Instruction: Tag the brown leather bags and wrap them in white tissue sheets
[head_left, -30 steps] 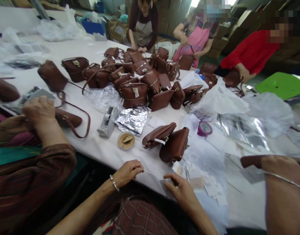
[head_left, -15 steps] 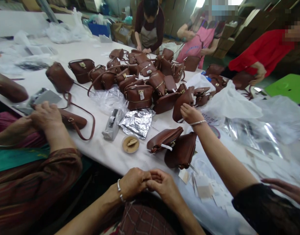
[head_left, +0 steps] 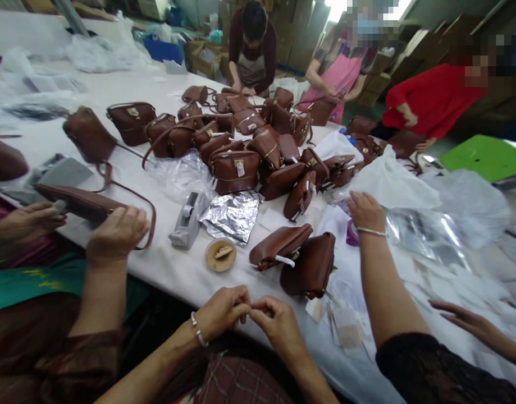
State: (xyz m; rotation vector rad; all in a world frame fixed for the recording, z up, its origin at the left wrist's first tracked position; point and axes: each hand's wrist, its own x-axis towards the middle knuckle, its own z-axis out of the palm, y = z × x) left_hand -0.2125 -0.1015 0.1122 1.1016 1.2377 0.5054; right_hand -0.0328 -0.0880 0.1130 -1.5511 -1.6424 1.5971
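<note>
At the table's near edge, my left hand is closed in a pinch, a silver bracelet on its wrist. Fingertip to fingertip with it, my right hand pinches too. Whatever they hold between them, if anything, is too small to make out. Just beyond my hands lie two brown handbags, one with a white wrapped zip pull and another tilted beside it. A round dish with a tan lump in it and a grey tape dispenser stand left of these bags.
Many brown handbags crowd the table's middle, beside silver foil and clear plastic. On my left a co-worker's hand holds a bag; on my right another's hand reaches over white paper. Several people work opposite.
My hands have drawn slightly apart, from overlapping to touching at the fingertips. The right co-worker's hand has left a handbag and moved right. The left co-worker's hand has shifted right along a bag.
</note>
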